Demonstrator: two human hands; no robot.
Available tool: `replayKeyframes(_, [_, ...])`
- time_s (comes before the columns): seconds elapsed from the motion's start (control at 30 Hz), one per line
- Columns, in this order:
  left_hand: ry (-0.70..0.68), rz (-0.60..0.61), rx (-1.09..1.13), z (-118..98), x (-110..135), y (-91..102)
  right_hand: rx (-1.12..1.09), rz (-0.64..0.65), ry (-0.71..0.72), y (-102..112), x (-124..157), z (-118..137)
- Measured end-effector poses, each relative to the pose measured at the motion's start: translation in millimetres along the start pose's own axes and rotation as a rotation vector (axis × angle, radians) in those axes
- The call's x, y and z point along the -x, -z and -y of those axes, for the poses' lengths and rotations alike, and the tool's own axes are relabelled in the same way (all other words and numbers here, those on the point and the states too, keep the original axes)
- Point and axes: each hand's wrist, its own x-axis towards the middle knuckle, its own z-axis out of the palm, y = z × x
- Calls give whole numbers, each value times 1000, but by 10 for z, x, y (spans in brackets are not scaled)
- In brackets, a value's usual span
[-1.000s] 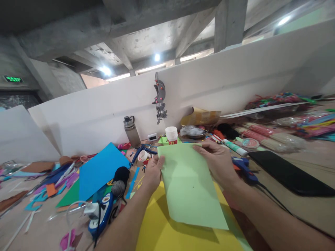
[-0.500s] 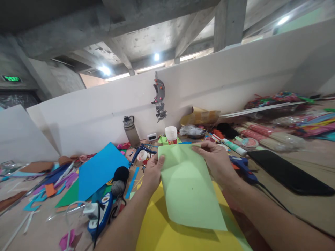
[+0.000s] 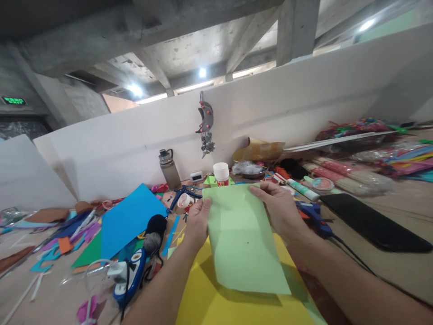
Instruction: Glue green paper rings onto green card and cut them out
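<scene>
Pale green paper point(image 3: 245, 257) is hanging between the two hands I am watching through the head camera, spreading above a larger yellow sheet point(image 3: 203, 302) on the bench point(image 3: 50, 307). With my left hand point(image 3: 197, 223), I am gripping the left margin near the far corner: the thumb is pressing on the upper face, and the other fingers are curving behind the paper, where I am not seeing their tips. With my right hand point(image 3: 282, 210), I am pinching the far right corner between thumb and fingers, leaving hardly any gap.

The long axis is running away from me, the far short edge facing the white panel point(image 3: 145, 135) behind the bench. The near end is slanting toward my right and bowing downward, casting a shadow on the yellow sheet; I am not able to tell whether they are touching. A small dark dot is showing on the nearer half.

A white cup point(image 3: 221, 171) is standing just beyond the far edge, a blue sheet point(image 3: 131, 221) is lying off to the left, and a blue glue gun point(image 3: 316, 221) is resting near my right wrist.
</scene>
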Motion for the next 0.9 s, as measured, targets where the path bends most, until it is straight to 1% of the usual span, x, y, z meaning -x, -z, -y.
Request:
replayKeyframes(0.13, [-32,-26,-2,2,-4,-30,-3,-8,0,-3,2,-1])
replayKeyframes(0.27, [-69,-13,20,-90,-16,-80,13,-21,27,-13,12,9])
replayKeyframes(0.37, [-106,-10,14,-158,-38,-83,25,2,50,-14,22,2])
replayKeyframes(0.53, [-91,-57,25,-172,-58,-56,85,12,80,-11,44,1])
replayKeyframes(0.63, [-94,-61,69,-170,-54,-70,108,0,101,-21,51,13])
replayKeyframes(0.77, [-110,-67,123,-176,-47,-98,66,-17,76,-40,58,27])
replayKeyframes(0.9, [-127,-71,111,-180,-51,-96,57,-21,58,-50,73,26])
